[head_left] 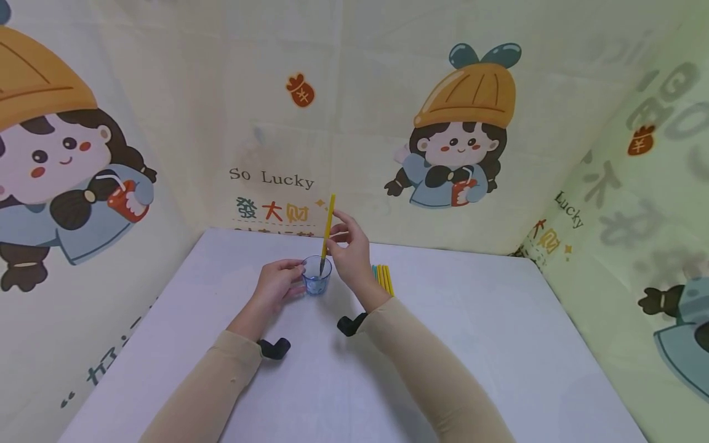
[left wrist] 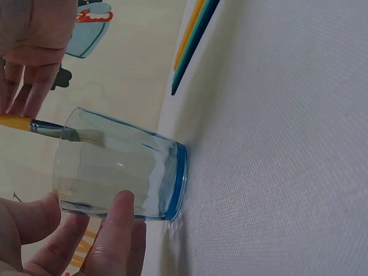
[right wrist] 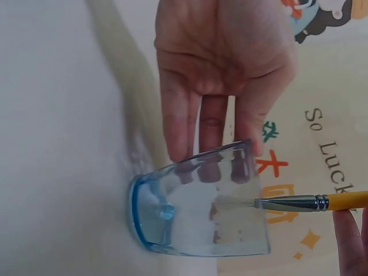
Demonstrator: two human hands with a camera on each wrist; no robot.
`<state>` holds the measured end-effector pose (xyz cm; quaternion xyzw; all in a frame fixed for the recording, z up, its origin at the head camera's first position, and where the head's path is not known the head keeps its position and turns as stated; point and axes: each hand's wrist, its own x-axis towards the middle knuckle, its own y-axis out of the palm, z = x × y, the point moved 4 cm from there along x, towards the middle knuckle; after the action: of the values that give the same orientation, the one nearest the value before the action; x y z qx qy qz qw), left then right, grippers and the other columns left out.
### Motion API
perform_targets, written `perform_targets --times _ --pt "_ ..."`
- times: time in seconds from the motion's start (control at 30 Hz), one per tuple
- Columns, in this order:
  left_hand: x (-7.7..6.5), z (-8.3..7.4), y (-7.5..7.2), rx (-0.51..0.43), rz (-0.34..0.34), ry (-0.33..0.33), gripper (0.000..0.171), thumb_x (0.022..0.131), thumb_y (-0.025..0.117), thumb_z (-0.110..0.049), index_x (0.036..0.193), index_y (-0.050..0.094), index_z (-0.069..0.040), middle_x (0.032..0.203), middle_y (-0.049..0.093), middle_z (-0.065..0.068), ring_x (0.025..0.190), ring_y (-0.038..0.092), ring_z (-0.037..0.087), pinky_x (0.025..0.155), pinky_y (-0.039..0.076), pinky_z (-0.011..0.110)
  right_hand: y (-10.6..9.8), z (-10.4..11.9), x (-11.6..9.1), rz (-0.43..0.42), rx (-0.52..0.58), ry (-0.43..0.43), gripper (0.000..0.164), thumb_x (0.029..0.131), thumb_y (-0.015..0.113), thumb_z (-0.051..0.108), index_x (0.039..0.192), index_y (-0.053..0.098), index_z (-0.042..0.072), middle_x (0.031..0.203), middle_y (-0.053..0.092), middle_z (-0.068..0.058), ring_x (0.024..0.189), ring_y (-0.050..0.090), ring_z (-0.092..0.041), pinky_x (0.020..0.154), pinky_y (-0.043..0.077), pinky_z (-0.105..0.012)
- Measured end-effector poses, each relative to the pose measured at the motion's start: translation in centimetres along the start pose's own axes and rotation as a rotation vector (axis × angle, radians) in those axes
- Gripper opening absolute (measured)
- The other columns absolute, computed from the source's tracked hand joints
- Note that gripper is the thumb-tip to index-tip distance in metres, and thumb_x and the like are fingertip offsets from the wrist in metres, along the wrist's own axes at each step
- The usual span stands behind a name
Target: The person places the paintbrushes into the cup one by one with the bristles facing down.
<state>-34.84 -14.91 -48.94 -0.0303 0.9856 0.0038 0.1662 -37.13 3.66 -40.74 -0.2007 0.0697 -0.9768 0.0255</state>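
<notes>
A clear glass cup [head_left: 316, 285] with a bluish base stands upright on the white table. Around its left side my left hand [head_left: 275, 283] holds it, thumb near the rim and fingers along the wall [left wrist: 123, 167]. My right hand [head_left: 350, 251] pinches the yellow handle of a paintbrush [head_left: 329, 223] above the cup. The brush points down, its metal ferrule [right wrist: 293, 203] at the rim and its pale bristles inside the cup, above the base. Whether the cup holds water I cannot tell.
Several yellow sticks and a teal one [head_left: 384, 279] lie on the white table [head_left: 487, 344] to the right, partly hidden behind my right wrist. Behind the table hangs a cream cloth [head_left: 354, 123] with printed cartoon figures and lettering.
</notes>
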Motion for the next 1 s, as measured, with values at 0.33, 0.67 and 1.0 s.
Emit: perform_targets --times 0.33,0.67,1.0 --pt "-0.1 0.0 0.2 -0.002 0.009 0.015 0.039 0.11 0.063 -0.024 0.147 0.064 -0.01 0.152 0.059 0.015 0.14 0.061 0.033 0.105 0.064 0.04 1.0 -1.5 -0.2 0.065 -0.109 0.017 0.07 0.099 0.073 -0.001 0.154 0.055 0.038 0.118 0.064 -0.006 0.107 0.068 -0.023 0.082 0.067 -0.026" --pt "0.0 0.1 0.2 -0.02 0.006 0.002 0.039 0.11 0.063 -0.023 0.146 0.064 -0.01 0.153 0.06 0.014 0.14 0.062 0.033 0.103 0.065 0.04 1.9 -2.2 -0.5 0.096 -0.201 0.039 0.071 0.101 0.073 0.001 0.156 0.053 0.042 0.118 0.066 0.0 0.106 0.068 -0.018 0.082 0.067 -0.026" --pt "0.2 0.1 0.1 -0.037 0.013 0.025 0.04 0.11 0.062 -0.021 0.148 0.062 -0.007 0.151 0.059 0.017 0.138 0.061 0.032 0.102 0.066 0.041 2.1 -2.4 -0.9 0.15 -0.222 -0.01 0.065 0.102 0.071 0.002 0.156 0.055 0.035 0.124 0.075 0.0 0.109 0.076 -0.019 0.09 0.068 -0.028"
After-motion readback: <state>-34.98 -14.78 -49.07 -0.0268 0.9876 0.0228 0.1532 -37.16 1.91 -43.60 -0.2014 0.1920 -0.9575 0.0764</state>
